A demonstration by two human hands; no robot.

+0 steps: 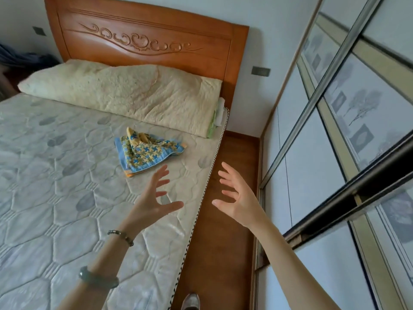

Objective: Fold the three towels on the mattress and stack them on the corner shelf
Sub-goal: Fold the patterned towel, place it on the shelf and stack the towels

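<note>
Lying in a loose, partly bunched heap on the mattress (55, 175) is a blue and yellow checked towel (147, 153), close to the mattress's right edge and just short of the rolled cream quilt (125, 95) that runs along the head end. One corner of the towel sticks up; the rest spreads flat on the quilted grey cover. The left hand (154, 198) hangs in the air over the mattress near its right edge, below the towel and not touching it, fingers spread wide and holding nothing. A string of beads (120, 237) circles that wrist and a green bangle (98, 279) sits further up the forearm. The right hand (237, 198) is raised beside it, out past the mattress's right edge over the wooden floor (223, 231), fingers likewise splayed and empty. A shoe (191, 300) shows on the floor at the bottom. Behind the quilt stands a carved wooden headboard (143, 39) against a pale wall with a dark switch plate (260, 71). Sliding wardrobe doors (335, 153) with tree prints fill the right side, and dark cloth (22, 59) lies beyond the mattress's far left corner.
</note>
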